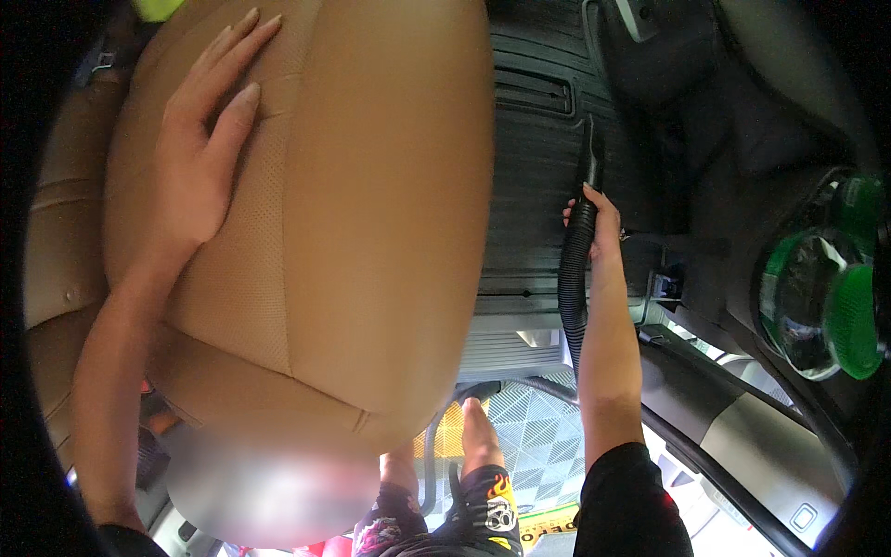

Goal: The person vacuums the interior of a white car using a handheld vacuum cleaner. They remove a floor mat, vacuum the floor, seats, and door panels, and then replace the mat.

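My left hand (193, 162) rests flat on the tan leather car seat (380, 195), fingers stretched toward the far side and thumb apart. It holds nothing. My right hand (605, 221) is closed around a black ribbed vacuum hose (573, 288) close to where it joins a narrow, smooth nozzle (591, 153). The nozzle points away from me, over the dark ribbed floor mat (529, 195) beside the seat. Whether its tip touches the mat I cannot tell.
At the right, green round containers (852, 306) sit in the door's dark panel. A grey door sill (515, 343) edges the mat. Below it, my legs stand on patterned floor tiles (529, 427), where more hose (548, 385) runs. A blurred pale shape covers the lower left.
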Tool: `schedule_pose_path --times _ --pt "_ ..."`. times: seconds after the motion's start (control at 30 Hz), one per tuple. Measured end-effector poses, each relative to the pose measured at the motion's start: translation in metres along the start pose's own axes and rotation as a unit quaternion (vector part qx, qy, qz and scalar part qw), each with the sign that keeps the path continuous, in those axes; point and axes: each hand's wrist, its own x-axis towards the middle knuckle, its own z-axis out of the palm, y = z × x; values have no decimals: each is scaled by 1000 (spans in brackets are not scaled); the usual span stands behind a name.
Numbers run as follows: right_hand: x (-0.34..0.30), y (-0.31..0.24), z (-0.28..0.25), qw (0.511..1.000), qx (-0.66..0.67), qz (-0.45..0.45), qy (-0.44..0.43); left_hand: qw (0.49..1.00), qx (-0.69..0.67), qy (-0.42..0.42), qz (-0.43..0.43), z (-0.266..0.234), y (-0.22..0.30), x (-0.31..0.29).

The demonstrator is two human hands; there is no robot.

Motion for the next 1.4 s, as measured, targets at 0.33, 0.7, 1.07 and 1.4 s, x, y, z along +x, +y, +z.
schedule_pose_path --times 0.33,0.7,1.07,1.4 --pt "91 -41 -98 980 116 -70 144 999 -48 3 5 12 4 10" --pt "94 -66 -15 999 -35 -6 -9 999 -33 -12 -19 1 -6 3" --pt "-10 39 -144 974 168 -75 131 999 41 23 23 4 2 7" --pt "-190 90 -120 952 232 67 189 999 40 31 16 8 11 9"
